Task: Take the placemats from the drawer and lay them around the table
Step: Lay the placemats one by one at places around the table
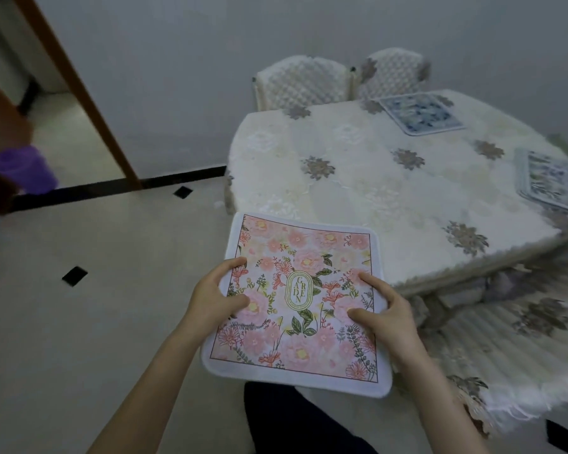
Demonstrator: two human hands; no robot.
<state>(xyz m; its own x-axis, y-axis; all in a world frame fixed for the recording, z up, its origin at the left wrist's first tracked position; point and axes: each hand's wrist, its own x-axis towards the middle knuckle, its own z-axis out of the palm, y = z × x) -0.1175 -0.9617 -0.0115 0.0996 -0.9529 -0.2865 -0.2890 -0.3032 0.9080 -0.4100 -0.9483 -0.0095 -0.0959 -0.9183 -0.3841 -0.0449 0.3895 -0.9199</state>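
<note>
I hold a pink floral placemat (295,342) marked "GARDEN" flat in the air, near the table's front-left corner. My left hand (215,294) grips its left edge with the thumb on top. My right hand (382,311) grips its right edge, thumb on top as well. The table (368,191) wears a cream cloth with grey flowers. A blue patterned placemat (418,113) lies at the table's far side. Another blue placemat (556,181) lies at the right edge, partly cut off by the frame.
Two padded chairs (304,81) stand behind the table against the wall. A cloth-covered seat (518,339) sits tucked under the table's near side. A doorway with a wooden frame (79,90) opens at the left. The tiled floor (79,322) stretches left of me.
</note>
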